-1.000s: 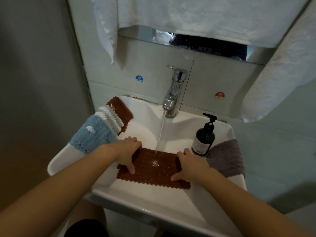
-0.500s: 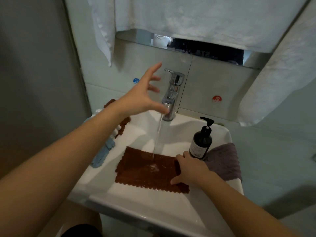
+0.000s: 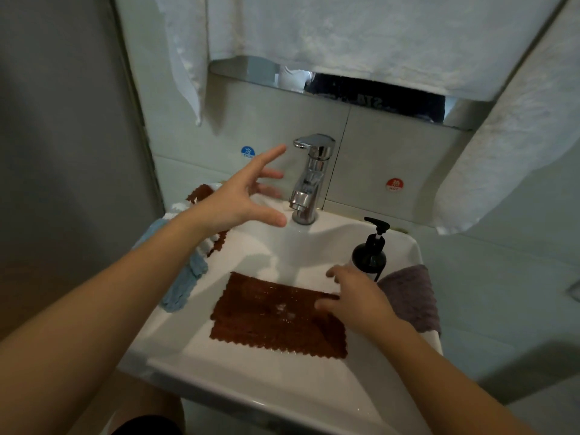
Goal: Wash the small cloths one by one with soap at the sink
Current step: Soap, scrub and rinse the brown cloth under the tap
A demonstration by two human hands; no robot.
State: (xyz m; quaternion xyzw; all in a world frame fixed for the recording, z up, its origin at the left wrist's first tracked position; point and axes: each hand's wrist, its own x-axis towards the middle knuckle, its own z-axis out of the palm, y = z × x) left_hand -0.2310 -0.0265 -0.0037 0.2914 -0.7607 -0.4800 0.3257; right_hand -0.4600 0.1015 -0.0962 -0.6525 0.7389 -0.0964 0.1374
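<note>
A wet brown cloth [image 3: 276, 318] lies flat in the white sink [image 3: 251, 390]. My right hand [image 3: 354, 299] rests on the cloth's right edge with loosely bent fingers. My left hand [image 3: 241, 196] hovers open, fingers spread, just left of the chrome tap [image 3: 309, 177], touching nothing. No water runs from the spout. A black soap pump bottle [image 3: 370, 252] stands on the sink's right rim, just behind my right hand. Blue [image 3: 185, 277], white and brown cloths hang over the left rim, partly hidden by my left arm. A grey-purple cloth [image 3: 411, 296] drapes over the right rim.
White towels [image 3: 345, 36] hang above the tap and at the right [image 3: 514, 146]. A mirror strip [image 3: 376, 95] shows below the towel. A grey wall [image 3: 62, 152] closes in on the left. Blue cold [image 3: 247, 151] and red hot [image 3: 394, 184] stickers sit on the tiles.
My left hand left the brown cloth and rose to the tap. The water stream has stopped. My right hand stayed at the cloth's right edge.
</note>
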